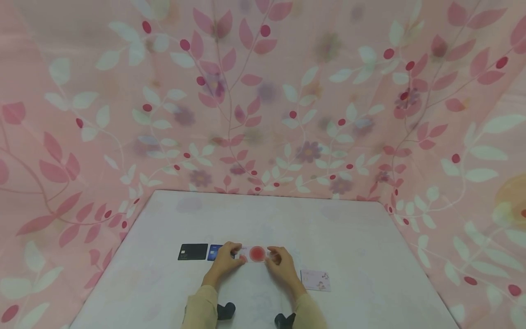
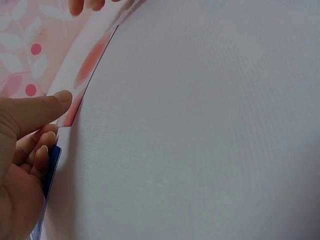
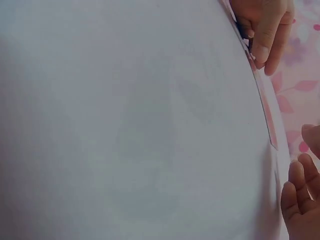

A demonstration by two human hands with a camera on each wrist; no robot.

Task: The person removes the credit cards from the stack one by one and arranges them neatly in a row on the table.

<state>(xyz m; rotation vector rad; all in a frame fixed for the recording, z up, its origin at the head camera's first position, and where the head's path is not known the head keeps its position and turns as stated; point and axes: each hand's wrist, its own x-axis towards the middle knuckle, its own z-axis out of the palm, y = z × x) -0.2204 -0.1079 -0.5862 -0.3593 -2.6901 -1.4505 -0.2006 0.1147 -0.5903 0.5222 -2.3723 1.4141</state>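
A pale card with a large red circle lies on the white table, crosswise between both hands. My left hand pinches its left end; in the left wrist view the thumb is on the card's corner and the curled fingers are beside it. At the right end is my right hand, thumb and fingers parted; the right wrist view shows its fingers apart from the card's edge. A blue chip card is partly hidden behind the left hand. Left of it lies a black chip card.
A light pink card with small pictures lies right of my right forearm. The white table is bordered by a pink floral cloth at the back and sides. Black straps or mounts show by the wrists.
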